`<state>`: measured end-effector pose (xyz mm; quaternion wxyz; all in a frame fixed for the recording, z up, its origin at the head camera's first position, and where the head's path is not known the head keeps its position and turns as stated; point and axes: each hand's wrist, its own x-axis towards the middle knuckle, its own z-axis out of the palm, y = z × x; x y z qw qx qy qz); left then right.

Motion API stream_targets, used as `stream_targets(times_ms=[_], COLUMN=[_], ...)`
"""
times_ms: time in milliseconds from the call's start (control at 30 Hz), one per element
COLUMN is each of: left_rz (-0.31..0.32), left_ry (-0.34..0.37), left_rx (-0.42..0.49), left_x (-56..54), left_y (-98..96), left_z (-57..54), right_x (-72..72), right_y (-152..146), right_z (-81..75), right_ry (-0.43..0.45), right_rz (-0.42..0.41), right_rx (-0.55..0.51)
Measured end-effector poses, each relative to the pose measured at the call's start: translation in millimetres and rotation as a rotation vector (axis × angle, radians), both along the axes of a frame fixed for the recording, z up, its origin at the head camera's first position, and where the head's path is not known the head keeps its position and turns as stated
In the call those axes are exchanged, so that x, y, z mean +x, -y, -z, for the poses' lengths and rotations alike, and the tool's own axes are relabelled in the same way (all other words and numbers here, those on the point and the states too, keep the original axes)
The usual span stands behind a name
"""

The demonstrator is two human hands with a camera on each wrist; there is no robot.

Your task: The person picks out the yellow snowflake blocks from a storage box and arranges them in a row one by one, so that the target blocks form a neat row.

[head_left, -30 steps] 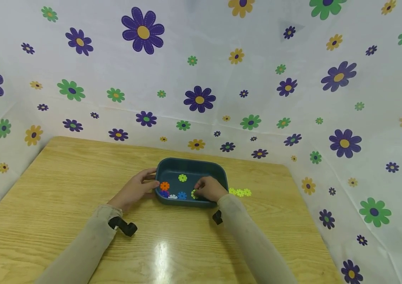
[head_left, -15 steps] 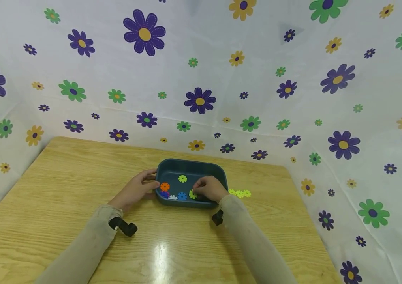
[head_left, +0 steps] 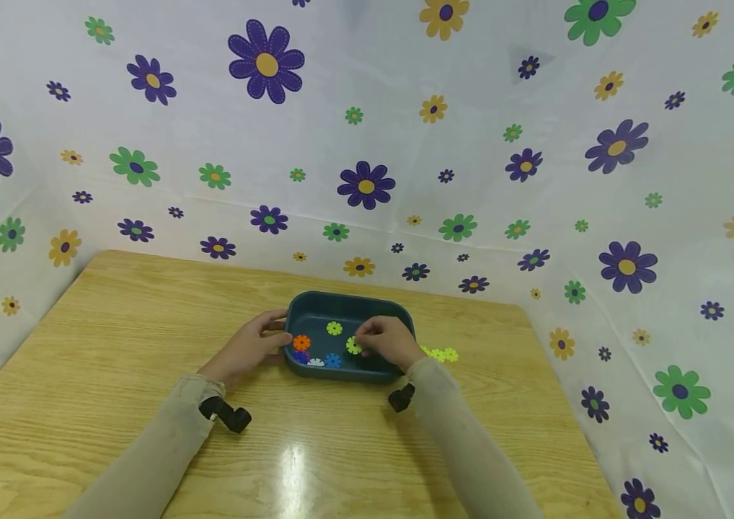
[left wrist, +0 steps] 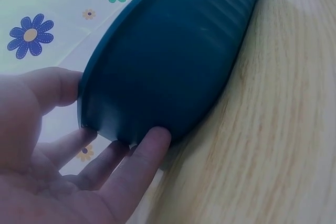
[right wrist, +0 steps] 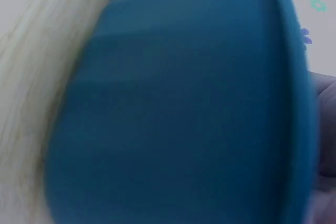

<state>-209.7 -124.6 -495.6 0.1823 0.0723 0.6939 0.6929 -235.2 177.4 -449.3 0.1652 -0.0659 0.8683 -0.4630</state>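
Since the frame half a second ago, the right hand (head_left: 394,342) and the held disc (head_left: 352,347) have moved a little away from the tray's near wall. At the left end of the tray (head_left: 311,308), the left hand (head_left: 246,347) grips the rim, thumb at the edge and fingers against the outer wall. In the tray's near left corner lie an orange disc (head_left: 301,342) and, nearer the person, an indigo disc (head_left: 301,357); then, along the near wall, a white disc (head_left: 316,362) and a blue disc (head_left: 332,360). A loose yellow disc (head_left: 334,328) lies on the tray's floor near its middle. Right of it, inside the tray, the right hand's fingertips pinch the held disc, also yellow; whether it touches the floor I cannot tell. Beyond the tray's right end, a yellow row (head_left: 443,355) lies on the table (head_left: 146,324).
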Motion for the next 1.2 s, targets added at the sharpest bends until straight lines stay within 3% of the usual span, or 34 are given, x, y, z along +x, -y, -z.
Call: stream_targets(times_ms=[300,533,733,933,1200], left_rz=[0.001,0.011,0.009,0.016,0.01], left_ry=[-0.002,0.007,0.02,0.016,0.013], left_rx=[-0.014,0.003,0.005,0.007,0.002], left_x=[-2.7,-3.6,-3.5,-4.9,-3.8], left_y=[0.4,1.3,1.1,2.4,2.5], left_z=[1.4,2.4,4.2,6.3,5.7], right_x=[1.9,2.1,5.7,6.9,9.7], right_y=[-26,-65,-109,-154,-192], right_z=[-13.9,-24.3,-32.0,-28.5,-6.8], right_ry=[-0.014,0.011,0.028,0.031,0.061], right_rz=[0.059,0.071,0.147,0.264,0.372], right_rx=[-0.003,-0.073,-0.084,-0.046,0.047])
